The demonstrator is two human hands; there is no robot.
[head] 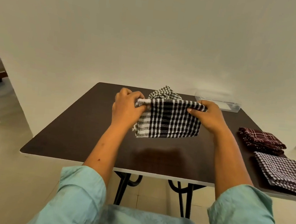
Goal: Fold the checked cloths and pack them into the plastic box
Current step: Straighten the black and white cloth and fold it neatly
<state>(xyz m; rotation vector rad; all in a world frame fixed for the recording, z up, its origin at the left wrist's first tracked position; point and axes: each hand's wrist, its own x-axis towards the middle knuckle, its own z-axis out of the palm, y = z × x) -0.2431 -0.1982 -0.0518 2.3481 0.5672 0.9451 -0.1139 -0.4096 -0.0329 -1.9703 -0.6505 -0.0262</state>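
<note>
Left hand (125, 107): the fingers are curled round the upper left corner of the black-and-white checked cloth (170, 121), and its pale fringed edge is seen bunched in the grip
Right hand (208, 116): the upper right corner of the same cloth is pinched between thumb and curled fingers
Black-and-white checked cloth: it is held by its top edge between both hands over the middle of the dark table (86, 132), stretched flat and doubled over; whether its lower edge touches the tabletop cannot be told
Crumpled checked cloth (164, 93): an unfolded heap is seen on the table just behind the held cloth, partly hidden by it
Plastic box (219, 103): a clear, shallow box is placed at the far right of the table, beyond the right hand and apart from it; its contents cannot be made out
Maroon checked cloth (261, 142): it is laid folded on the right side of the table
Small-check cloth (283, 171): it is laid folded nearer the front edge, just beside the maroon one
Sleeves (80, 192): pale green, pushed up above both forearms
</note>
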